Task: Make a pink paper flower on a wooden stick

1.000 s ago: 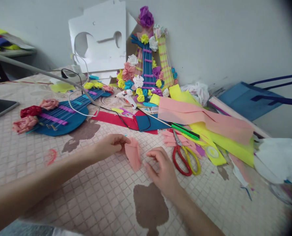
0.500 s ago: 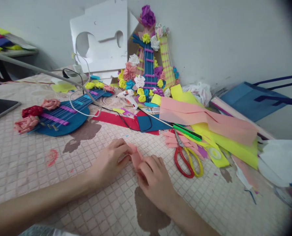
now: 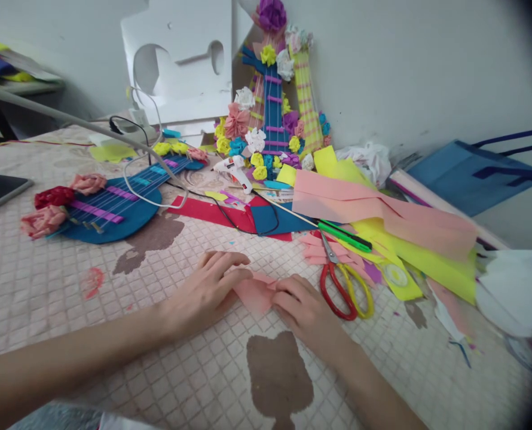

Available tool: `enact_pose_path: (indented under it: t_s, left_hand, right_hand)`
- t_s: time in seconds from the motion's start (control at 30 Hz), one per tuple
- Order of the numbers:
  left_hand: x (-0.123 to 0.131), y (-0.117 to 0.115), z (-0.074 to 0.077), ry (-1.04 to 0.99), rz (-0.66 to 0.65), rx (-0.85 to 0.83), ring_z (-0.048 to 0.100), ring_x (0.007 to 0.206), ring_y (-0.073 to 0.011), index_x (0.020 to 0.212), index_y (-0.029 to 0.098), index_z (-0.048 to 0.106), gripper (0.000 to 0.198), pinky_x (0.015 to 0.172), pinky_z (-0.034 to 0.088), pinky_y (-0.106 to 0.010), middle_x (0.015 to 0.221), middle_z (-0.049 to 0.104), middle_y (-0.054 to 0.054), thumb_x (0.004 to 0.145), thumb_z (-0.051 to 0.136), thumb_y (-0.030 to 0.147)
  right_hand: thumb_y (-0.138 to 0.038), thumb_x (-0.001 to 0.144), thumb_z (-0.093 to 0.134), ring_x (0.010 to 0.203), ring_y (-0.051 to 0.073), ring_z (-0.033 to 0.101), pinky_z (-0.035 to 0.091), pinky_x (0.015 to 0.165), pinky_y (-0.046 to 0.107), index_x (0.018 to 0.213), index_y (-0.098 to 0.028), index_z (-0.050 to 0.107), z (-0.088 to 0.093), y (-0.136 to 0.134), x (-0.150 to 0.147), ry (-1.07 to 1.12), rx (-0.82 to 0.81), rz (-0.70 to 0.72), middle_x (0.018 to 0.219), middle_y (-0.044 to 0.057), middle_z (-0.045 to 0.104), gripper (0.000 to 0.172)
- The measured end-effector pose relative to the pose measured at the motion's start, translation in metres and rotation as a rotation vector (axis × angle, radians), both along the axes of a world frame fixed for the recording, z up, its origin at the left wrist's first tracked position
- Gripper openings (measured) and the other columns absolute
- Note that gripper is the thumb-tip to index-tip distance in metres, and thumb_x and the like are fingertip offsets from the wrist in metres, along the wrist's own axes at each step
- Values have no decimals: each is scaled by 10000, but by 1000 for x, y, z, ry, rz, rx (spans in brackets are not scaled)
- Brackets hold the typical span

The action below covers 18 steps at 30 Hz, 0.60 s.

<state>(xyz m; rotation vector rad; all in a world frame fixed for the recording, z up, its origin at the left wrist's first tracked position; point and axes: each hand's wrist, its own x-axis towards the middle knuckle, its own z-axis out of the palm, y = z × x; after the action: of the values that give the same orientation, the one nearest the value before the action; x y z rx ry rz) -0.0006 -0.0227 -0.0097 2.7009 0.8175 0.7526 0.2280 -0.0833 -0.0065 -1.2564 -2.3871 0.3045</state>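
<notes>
Between my hands, low over the tablecloth, is a small piece of pink crepe paper (image 3: pixel 256 292). My left hand (image 3: pixel 210 286) has its thumb and fingers closed on the paper's left edge. At its right edge, my right hand (image 3: pixel 299 304) pinches the paper between thumb and fingertips. Just right of my right hand lie scissors (image 3: pixel 338 292) with one red and one yellow handle. Several cut pink paper strips (image 3: pixel 315 248) are under and beside the blades, along with a green utility knife (image 3: pixel 344 235).
A blue paper guitar (image 3: pixel 113 215) with paper roses lies at left, near a phone (image 3: pixel 1 191). Behind are a white glue gun (image 3: pixel 234 170), its cord, and flower-covered guitars (image 3: pixel 275 119). Pink and yellow sheets (image 3: pixel 373 209) spread at right. A white cable (image 3: pixel 82 124) crosses the left side.
My hands have moved apart and the pink paper is now spread flatter between them. My right hand has shifted right. The view has tilted slightly.
</notes>
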Motion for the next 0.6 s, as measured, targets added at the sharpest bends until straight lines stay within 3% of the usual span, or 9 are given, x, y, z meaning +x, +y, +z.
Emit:
enact_pose_path:
  t_s: [0.17,0.33,0.43,0.6]
  left_hand:
    - [-1,8,-1,32,-149,-156,531,990,-190,931,191,591,155,893,379,-381,1071,617,-48,891,462,115]
    - [-1,5,-1,-57,-132,-221,545,1007,-195,1006,179,566,194,887,419,-376,1076,617,-75,854,481,95]
    - [-4,3,1,-132,-68,-242,526,1031,-198,948,177,563,173,864,443,-353,1092,567,-88,821,497,80]
    - [-8,7,2,-36,-92,-291,547,902,-166,826,186,601,129,834,408,-334,912,588,-31,820,518,87]
  right_hand:
    - [-113,879,510,934,193,536,476,816,370,933,-224,548,1,0,0,93,-113,-25,967,44,593,128]
    - [-112,861,539,930,176,533,479,809,338,870,-224,557,2,-1,-5,188,-220,-25,937,31,578,113]
    - [-98,861,522,915,173,538,481,796,332,856,-222,569,2,0,-5,200,-234,-33,927,30,571,133]
    - [-101,851,518,897,172,553,486,781,332,848,-224,567,4,0,-4,240,-257,-71,912,30,568,132]
